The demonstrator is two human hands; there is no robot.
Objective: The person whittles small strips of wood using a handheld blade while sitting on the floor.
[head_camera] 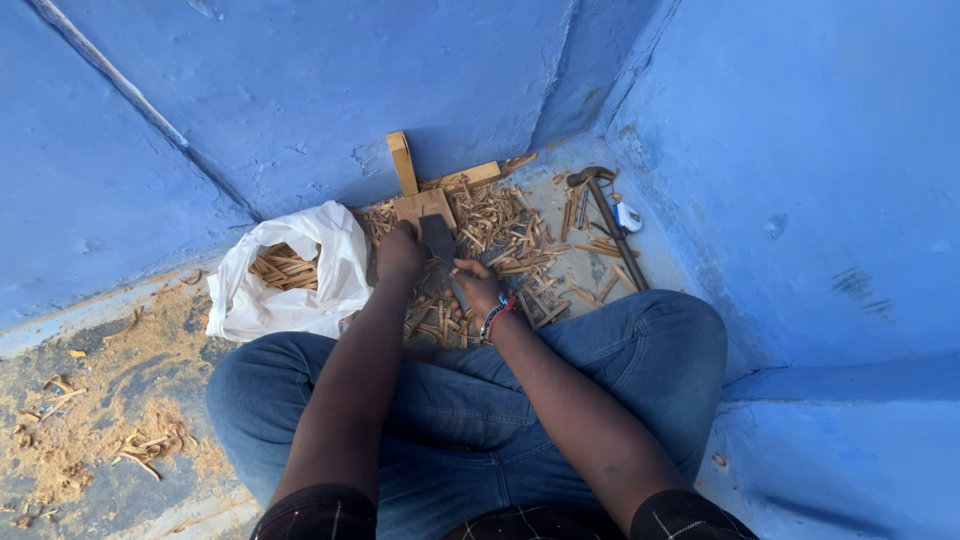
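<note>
Blue walls enclose a dusty floor (130, 480). At centre, the right hand (478, 290) grips a broad blade (438, 238); the left hand (400, 252) clasps a wooden block (424, 206). Splinters (505, 240) surround them; white bag (300, 285) at 9 o'clock, hammer (610, 220) at 2.

Makeshift woodworking spot, blue-painted corner (590, 110), wood splints (500, 235) heaped below it, hammer (608, 215) alongside, sawdust (110, 410) leftward

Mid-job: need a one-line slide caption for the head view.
Seated in a blue corner, left hand steadies a wood block while right hand grips a flat blade among wood splints.
</note>
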